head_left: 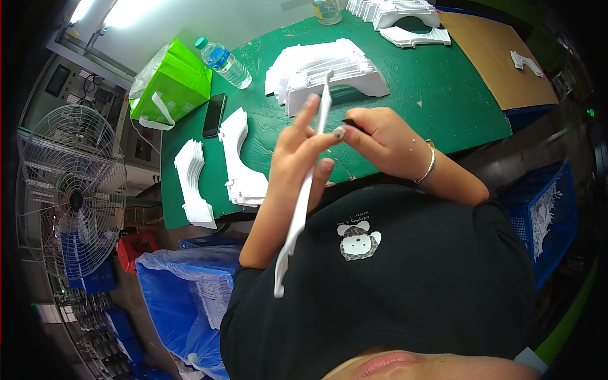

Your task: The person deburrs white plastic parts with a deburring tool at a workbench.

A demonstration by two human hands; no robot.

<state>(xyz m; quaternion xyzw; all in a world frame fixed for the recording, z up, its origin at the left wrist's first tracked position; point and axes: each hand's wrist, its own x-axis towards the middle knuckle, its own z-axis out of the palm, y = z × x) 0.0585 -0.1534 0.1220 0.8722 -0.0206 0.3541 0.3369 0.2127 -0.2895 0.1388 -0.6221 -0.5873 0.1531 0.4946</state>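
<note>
My left hand [292, 149] grips a long white plastic part [296, 231], tilted and seen nearly edge-on, its lower end hanging in front of my black shirt. Closed around a small dark tool [356, 125], my right hand [389, 144] meets the left fingertips beside the part's upper half. Whether the tool is a blade cannot be made out. Beyond my hands lies a stack of white arched plastic parts [370, 85] on the green table [272, 136]. Two smaller groups, a left stack [192, 174] and a nearer stack [235, 155], lie to the left.
A phone [215, 115], water bottle [227, 63] and green bag [171, 82] stand or lie back left. More white parts [415, 37] and cardboard [487, 63] are back right. Blue crates flank me: a plastic-lined crate [161, 294] and a right crate [560, 218]. A fan [75, 196] stands left.
</note>
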